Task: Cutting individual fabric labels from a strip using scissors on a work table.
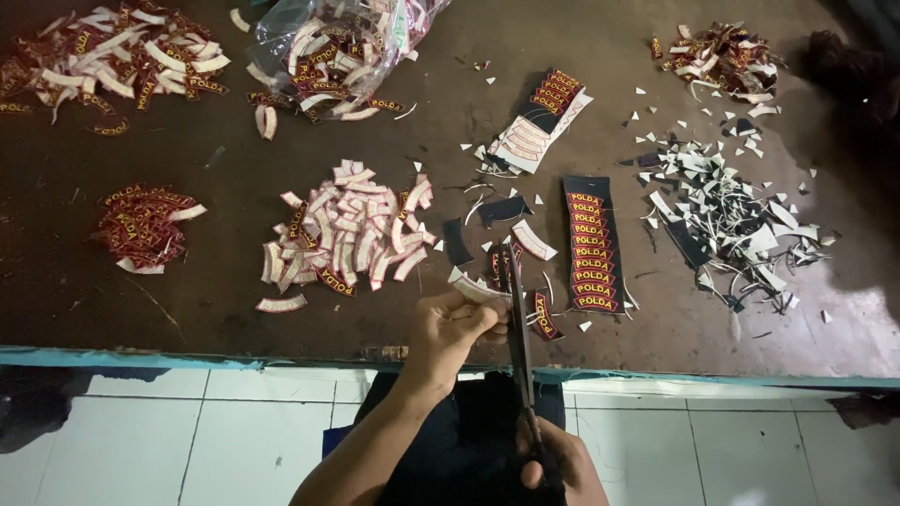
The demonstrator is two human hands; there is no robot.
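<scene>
A dark brown table (112, 281) with a blue front edge fills most of the view, white floor tiles (187, 440) below it. Across its top lie heaps of curved embroidered patches, red with yellow lettering: a large pile lying mostly white-backed (347, 234) at centre, a clear plastic bag (337, 42) of them at the far edge, a loose spread (112, 56) at far left, and a smaller red pile (141, 225) nearer left. To the right sits a scatter of black and white offcuts (731, 215), with an uncut black strip of patches (591, 244) beside it. Long scissors (518, 328) point away from the person, gripped by the right hand (558, 464), fingers closed around the handles. The left hand (459, 328) pinches a single patch (478, 289) against the blades.
</scene>
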